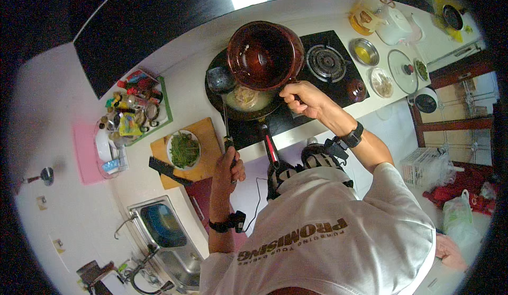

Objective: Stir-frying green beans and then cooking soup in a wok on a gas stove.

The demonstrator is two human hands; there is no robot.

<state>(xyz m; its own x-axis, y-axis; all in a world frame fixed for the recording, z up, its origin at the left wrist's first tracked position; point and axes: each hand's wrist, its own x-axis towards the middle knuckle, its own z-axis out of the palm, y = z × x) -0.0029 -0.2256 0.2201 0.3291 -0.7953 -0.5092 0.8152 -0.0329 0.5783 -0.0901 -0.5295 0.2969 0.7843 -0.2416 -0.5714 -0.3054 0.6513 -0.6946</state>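
Observation:
With my right hand (301, 99) I grip the short handle of a brown glass pot (264, 56), tilted over a wok (216, 103) on the left burner. In the wok, food (244, 96) sits in pale liquid. My left hand (230, 164) is closed around the handle of a ladle (220, 80), whose dark bowl is over the wok's left side. The wok's handle (270, 146) points toward me. Whether the pot touches the wok is hidden.
Left of the stove, a plate of greens (184, 150) and a cleaver (168, 171) lie on a cutting board (209, 136). A sink (162, 223) is further left. Right are a burner (326, 63), a metal bowl (364, 52) and a glass lid (401, 62).

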